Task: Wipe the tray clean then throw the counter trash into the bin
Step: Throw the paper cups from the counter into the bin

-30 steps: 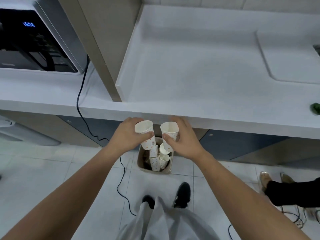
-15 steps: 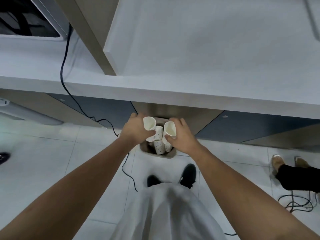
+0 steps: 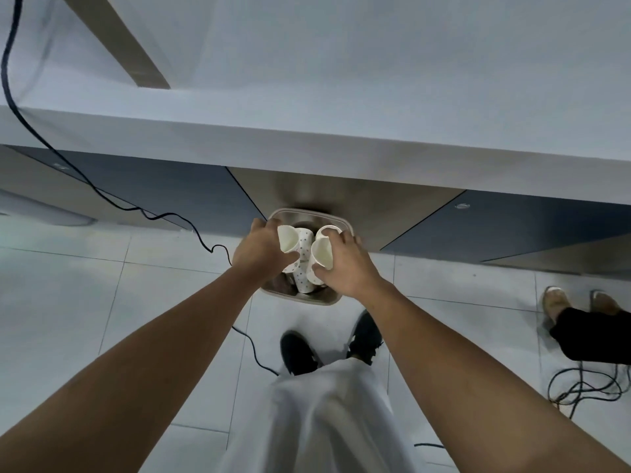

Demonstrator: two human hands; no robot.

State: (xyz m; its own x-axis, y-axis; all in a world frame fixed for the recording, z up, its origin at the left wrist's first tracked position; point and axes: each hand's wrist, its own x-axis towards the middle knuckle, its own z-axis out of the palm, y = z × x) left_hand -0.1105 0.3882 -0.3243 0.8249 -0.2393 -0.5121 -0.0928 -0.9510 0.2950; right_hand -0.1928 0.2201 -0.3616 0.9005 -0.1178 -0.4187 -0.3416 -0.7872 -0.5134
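Observation:
A small beige bin [image 3: 309, 214] stands on the floor under the counter edge, holding several dotted paper cups [image 3: 304, 279]. My left hand [image 3: 261, 252] grips a white paper cup [image 3: 288, 238] tipped sideways just over the bin's left side. My right hand [image 3: 345, 268] grips another paper cup [image 3: 322, 253], also tilted, over the bin's right side. Both cups' open mouths face each other. The tray is out of view.
The white counter [image 3: 341, 138] overhangs blue cabinet fronts [image 3: 170, 192]. A black cable [image 3: 112, 203] trails down to the tiled floor beside the bin. My shoes [image 3: 300, 353] stand just behind the bin. Another person's feet [image 3: 577, 308] and loose cables [image 3: 587, 387] are at right.
Both hands have dropped from counter height down to the bin's mouth, and the cups have tipped from upright onto their sides. My view has swung downward.

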